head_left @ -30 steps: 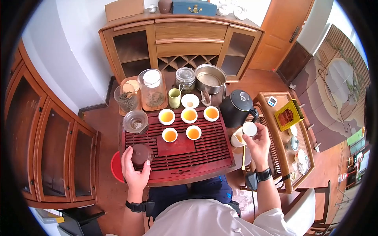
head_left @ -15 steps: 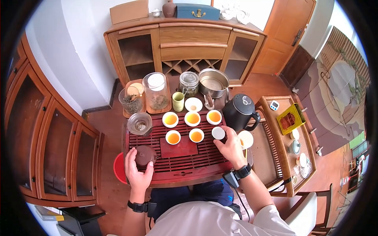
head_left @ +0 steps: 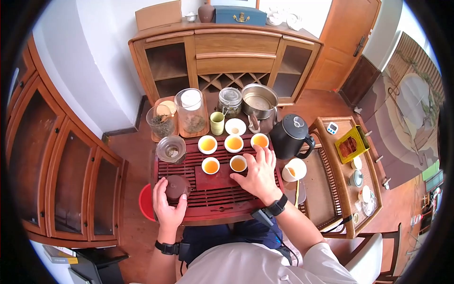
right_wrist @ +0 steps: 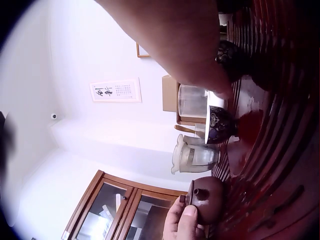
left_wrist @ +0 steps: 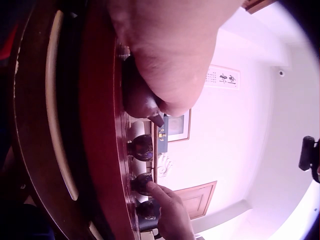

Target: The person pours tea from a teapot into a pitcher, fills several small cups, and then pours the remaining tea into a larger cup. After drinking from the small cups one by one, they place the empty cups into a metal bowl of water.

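Note:
My left hand point(head_left: 169, 210) curls round the side of the brown teapot point(head_left: 176, 187) at the tray's near left; in the right wrist view its fingers lie on the teapot point(right_wrist: 211, 200) near the lid. My right hand point(head_left: 259, 177) reaches over the tray point(head_left: 215, 201), thumb and a finger at the rim of the near right cup of amber tea point(head_left: 238, 164). In the left wrist view its thumb touches a dark cup point(left_wrist: 142, 183). Beside it stands another tea cup point(head_left: 210, 165); three more point(head_left: 207, 145) form the row behind. The spot under my right palm is hidden.
Right of the tray are a white pitcher point(head_left: 294, 169) and a black kettle point(head_left: 291, 136). A glass bowl point(head_left: 171, 149) sits at the far left corner. Behind stand glass jars point(head_left: 230, 102), a green cup point(head_left: 217, 123) and a steel pot point(head_left: 259, 102).
My right hand has come from the pitcher onto the tray, bringing a white cup that is now out of sight, then moved left to a tea cup. My left hand has stayed on the teapot.

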{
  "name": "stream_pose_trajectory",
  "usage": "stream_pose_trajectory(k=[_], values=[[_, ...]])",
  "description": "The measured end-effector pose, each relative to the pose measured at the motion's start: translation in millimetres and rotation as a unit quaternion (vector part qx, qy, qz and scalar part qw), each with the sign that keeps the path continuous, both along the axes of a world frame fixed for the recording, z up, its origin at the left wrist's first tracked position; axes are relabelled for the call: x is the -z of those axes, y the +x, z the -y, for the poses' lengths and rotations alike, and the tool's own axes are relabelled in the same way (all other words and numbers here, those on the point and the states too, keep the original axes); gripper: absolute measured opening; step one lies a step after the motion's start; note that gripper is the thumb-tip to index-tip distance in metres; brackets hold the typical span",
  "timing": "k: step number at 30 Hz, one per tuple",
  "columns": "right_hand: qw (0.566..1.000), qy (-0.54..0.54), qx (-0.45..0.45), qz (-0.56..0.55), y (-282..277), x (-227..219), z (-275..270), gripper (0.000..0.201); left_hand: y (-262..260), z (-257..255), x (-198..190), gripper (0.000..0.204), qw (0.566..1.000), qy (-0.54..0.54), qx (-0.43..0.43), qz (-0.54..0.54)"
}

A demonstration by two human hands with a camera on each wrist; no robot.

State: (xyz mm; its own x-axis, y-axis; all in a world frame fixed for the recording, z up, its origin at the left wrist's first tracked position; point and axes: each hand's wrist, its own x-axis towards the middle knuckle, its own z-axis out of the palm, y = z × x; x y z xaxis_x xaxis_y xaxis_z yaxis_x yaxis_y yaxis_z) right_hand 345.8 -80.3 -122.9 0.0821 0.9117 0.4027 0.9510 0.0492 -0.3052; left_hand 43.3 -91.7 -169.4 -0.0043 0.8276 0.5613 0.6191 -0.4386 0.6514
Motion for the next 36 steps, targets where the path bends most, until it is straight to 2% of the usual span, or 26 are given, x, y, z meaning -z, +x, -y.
stream_pose_trajectory(k=[7, 13, 15, 17, 19, 22, 26, 28, 32, 36], values=[[0.999, 0.028, -0.006, -0.023, -0.3, -0.2, -0.6, 0.058, -0.3, -1.0, 1.7, 0.068, 1.0, -0.001, 0.007, 0.005], [0.98, 0.044, -0.06, -0.186, 33.1, -30.2, 28.0, 0.066, 0.4, 1.5, 0.0, 0.068, 1.0, -0.008, 0.006, 0.009], [0.941, -0.012, -0.02, -0.337, 44.6, -49.2, 46.0, 0.064, 1.1, -0.2, 0.1, 0.068, 1.0, -0.009, 0.011, 0.012], [0.976, 0.011, 0.029, -0.213, 70.0, -43.9, 60.9, 0.062, 0.1, 0.3, 1.4, 0.069, 1.0, -0.005, 0.006, 0.011], [0.932, 0.033, 0.055, -0.356, 84.3, -40.0, 72.0, 0.056, -0.6, 0.6, 3.3, 0.07, 1.0, -0.009, 0.006, 0.009], [0.926, 0.029, 0.112, -0.358, 109.3, -36.0, 84.4, 0.064, -0.4, 0.6, 2.8, 0.071, 1.0, -0.002, 0.007, 0.01], [0.932, 0.024, 0.144, -0.332, 135.1, -21.7, 95.6, 0.064, 0.2, 0.5, 3.7, 0.072, 1.0, -0.008, 0.001, 0.024], [0.956, 0.015, 0.165, -0.241, 139.8, -21.0, 98.7, 0.065, 0.3, -0.1, 4.4, 0.072, 1.0, -0.01, -0.003, 0.026], [0.955, 0.009, 0.172, -0.24, 139.0, -23.2, 98.5, 0.066, -0.1, 1.0, 3.6, 0.072, 1.0, -0.012, 0.004, 0.026], [0.969, 0.009, 0.162, -0.185, 142.3, -22.0, 95.9, 0.066, 0.7, 1.1, 1.2, 0.071, 1.0, -0.012, 0.006, 0.019]])
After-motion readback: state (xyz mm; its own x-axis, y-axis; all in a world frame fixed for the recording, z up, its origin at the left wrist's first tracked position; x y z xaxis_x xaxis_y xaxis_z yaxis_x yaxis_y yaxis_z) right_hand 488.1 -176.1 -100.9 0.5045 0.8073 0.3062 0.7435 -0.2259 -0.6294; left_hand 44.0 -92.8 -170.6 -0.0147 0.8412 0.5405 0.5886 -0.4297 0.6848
